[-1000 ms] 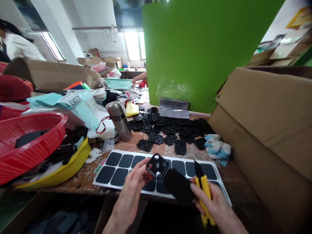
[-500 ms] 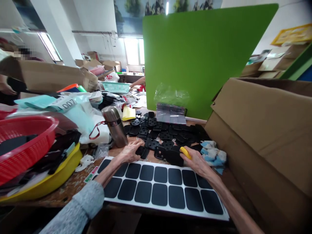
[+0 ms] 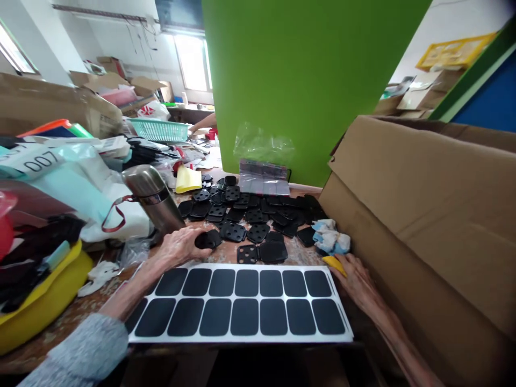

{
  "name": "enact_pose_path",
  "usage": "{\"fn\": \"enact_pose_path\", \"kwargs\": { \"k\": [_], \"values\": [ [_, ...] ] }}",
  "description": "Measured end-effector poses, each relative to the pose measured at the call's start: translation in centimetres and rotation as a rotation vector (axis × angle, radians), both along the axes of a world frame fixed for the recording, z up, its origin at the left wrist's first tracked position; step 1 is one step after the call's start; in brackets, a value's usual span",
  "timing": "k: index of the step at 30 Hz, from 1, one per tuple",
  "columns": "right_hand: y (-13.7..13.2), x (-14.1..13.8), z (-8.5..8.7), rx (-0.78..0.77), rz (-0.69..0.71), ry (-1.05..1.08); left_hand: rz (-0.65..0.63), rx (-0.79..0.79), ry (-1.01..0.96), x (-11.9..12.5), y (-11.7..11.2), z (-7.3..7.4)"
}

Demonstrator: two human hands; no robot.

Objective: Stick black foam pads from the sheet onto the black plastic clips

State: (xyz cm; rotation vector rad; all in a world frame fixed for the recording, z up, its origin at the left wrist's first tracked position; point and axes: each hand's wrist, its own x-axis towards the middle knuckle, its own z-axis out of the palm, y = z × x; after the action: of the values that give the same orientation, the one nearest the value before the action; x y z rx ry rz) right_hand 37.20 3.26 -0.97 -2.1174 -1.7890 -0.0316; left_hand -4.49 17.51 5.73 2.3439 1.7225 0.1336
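My left hand (image 3: 181, 246) has its thumb and fingers closed around the edge of a small black plate with holes (image 3: 209, 238). Beside the right edge of the sticker sheet is my right hand (image 3: 357, 277), its fingers apart and partly hidden. A yellow cover (image 3: 334, 264), apparently a finger cot, shows at its thumb. The white sheet (image 3: 242, 339) lies across the table front, bearing rows of black rounded stickers (image 3: 244, 316). Just behind it sits a hinged black piece (image 3: 273, 251), opened flat, one half perforated. A heap of similar black plates (image 3: 258, 216) lies farther back.
At left stand a steel thermos (image 3: 155, 199), a yellow basin (image 3: 44, 301) and plastic bags (image 3: 72, 177). A large cardboard box (image 3: 423, 215) borders the right, with a blue-and-white cloth (image 3: 332, 237) near it. Behind rises a green board (image 3: 306, 91); another person's arm (image 3: 203, 122) shows beyond.
My right hand has left the hinged black piece and moved right to the sheet's edge. My left hand now grips a perforated plate. The view has shifted right and down.
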Motion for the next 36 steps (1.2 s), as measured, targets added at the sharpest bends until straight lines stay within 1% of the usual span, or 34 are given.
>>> {"fn": "enact_pose_path", "kwargs": {
  "k": [2, 3, 4, 5, 6, 8, 9, 10, 11, 12, 13, 14, 15, 17, 18, 19, 20, 21, 23, 25, 27, 28, 29, 31, 32, 33, 34, 35, 36],
  "values": [
    [0.0, -1.9, 1.5, 0.063, -0.026, 0.001, -0.020, 0.062, -0.067, 0.6, -1.8, 1.0],
    [-0.2, -3.5, 2.6, 0.098, -0.033, 0.029, -0.045, 0.093, -0.133, 1.2, -2.9, 1.3],
    [-0.3, -5.3, 3.8, 0.150, -0.008, 0.105, -0.073, 0.127, -0.248, 2.0, -4.1, 1.6],
    [-0.5, -7.3, 5.1, 0.182, 0.070, 0.249, -0.095, 0.142, -0.376, 3.0, -5.4, 1.8],
    [-0.6, -9.5, 6.4, 0.126, 0.186, 0.441, -0.106, 0.139, -0.497, 4.0, -6.6, 1.9],
    [-0.7, -13.6, 8.3, 0.023, 0.347, 0.807, -0.126, 0.105, -0.698, 6.1, -8.9, 2.1],
    [-0.7, -15.3, 8.9, -0.009, 0.410, 0.907, -0.134, 0.086, -0.765, 6.9, -9.9, 2.2],
    [-0.6, -16.7, 9.3, 0.027, 0.418, 0.932, -0.115, 0.073, -0.830, 7.7, -10.7, 2.3],
    [-0.6, -17.8, 9.3, 0.068, 0.402, 0.930, -0.057, 0.051, -0.903, 8.2, -11.4, 2.4],
    [-0.8, -18.6, 9.2, 0.130, 0.362, 0.899, 0.035, 0.000, -0.994, 8.7, -11.9, 2.6],
    [-1.0, -19.1, 8.8, 0.208, 0.312, 0.852, 0.144, -0.097, -1.112, 9.0, -12.4, 2.7],
    [-1.4, -19.5, 8.3, 0.284, 0.281, 0.801, 0.247, -0.242, -1.251, 9.3, -12.7, 2.8],
    [-1.8, -19.7, 7.7, 0.355, 0.286, 0.748, 0.332, -0.417, -1.399, 9.6, -13.0, 2.8],
    [-2.6, -20.0, 6.2, 0.489, 0.396, 0.627, 0.441, -0.743, -1.645, 10.0, -13.5, 2.7],
    [-3.0, -20.1, 5.4, 0.544, 0.467, 0.565, 0.480, -0.847, -1.725, 10.2, -13.7, 2.5],
    [-3.4, -20.1, 4.8, 0.586, 0.528, 0.509, 0.519, -0.908, -1.774, 10.3, -14.0, 2.4],
    [-3.7, -20.1, 4.2, 0.613, 0.568, 0.461, 0.547, -0.944, -1.791, 10.4, -14.2, 2.2],
    [-3.9, -20.1, 3.8, 0.623, 0.584, 0.426, 0.549, -0.968, -1.791, 10.3, -14.5, 2.1],
    [-4.4, -20.0, 3.4, 0.591, 0.586, 0.408, 0.475, -0.990, -1.785, 10.0, -15.1, 2.0],
    [-4.9, -19.8, 3.7, 0.537, 0.597, 0.435, 0.381, -0.983, -1.781, 9.6, -15.9, 1.9],
    [-5.4, -19.2, 4.3, 0.489, 0.599, 0.483, 0.331, -0.974, -1.789, 9.1, -16.5, 1.8],
    [-5.6, -18.8, 4.8, 0.450, 0.562, 0.520, 0.310, -0.985, -1.793, 8.9, -16.8, 1.7],
    [-5.7, -18.4, 5.3, 0.390, 0.491, 0.565, 0.278, -1.010, -1.794, 8.7, -17.1, 1.5],
    [-5.9, -17.4, 6.1, 0.236, 0.297, 0.651, 0.200, -1.092, -1.779, 8.5, -17.4, 1.1],
    [-5.9, -17.0, 6.4, 0.168, 0.220, 0.674, 0.172, -1.134, -1.752, 8.4, -17.5, 0.9],
    [-5.9, -16.7, 6.5, 0.131, 0.176, 0.677, 0.166, -1.150, -1.709, 8.3, -17.5, 0.9],
    [-6.0, -16.6, 6.6, 0.135, 0.173, 0.665, 0.191, -1.125, -1.652, 8.3, -17.5, 0.9],
    [-6.1, -16.6, 6.6, 0.168, 0.190, 0.649, 0.233, -1.057, -1.578, 8.3, -17.4, 1.0],
    [-6.2, -16.8, 6.6, 0.205, 0.209, 0.641, 0.272, -0.957, -1.495, 8.4, -17.4, 1.1]
  ]
}}
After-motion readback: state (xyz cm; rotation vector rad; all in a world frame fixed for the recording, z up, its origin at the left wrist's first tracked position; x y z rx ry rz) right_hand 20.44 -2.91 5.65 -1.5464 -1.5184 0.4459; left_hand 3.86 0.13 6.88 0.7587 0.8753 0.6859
